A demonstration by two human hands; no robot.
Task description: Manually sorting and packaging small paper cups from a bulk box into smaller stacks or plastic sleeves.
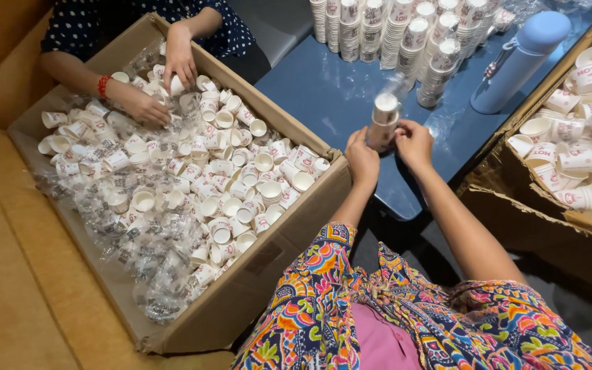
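Gripping a short stack of paper cups from both sides, the left hand and right hand hold it above the blue bench.

Right carton cut off; cup stack blurred

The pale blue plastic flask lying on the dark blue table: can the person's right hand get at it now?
Probably not at once: the right hand and left hand both grip a short stack of paper cups. The path to the flask looks free.
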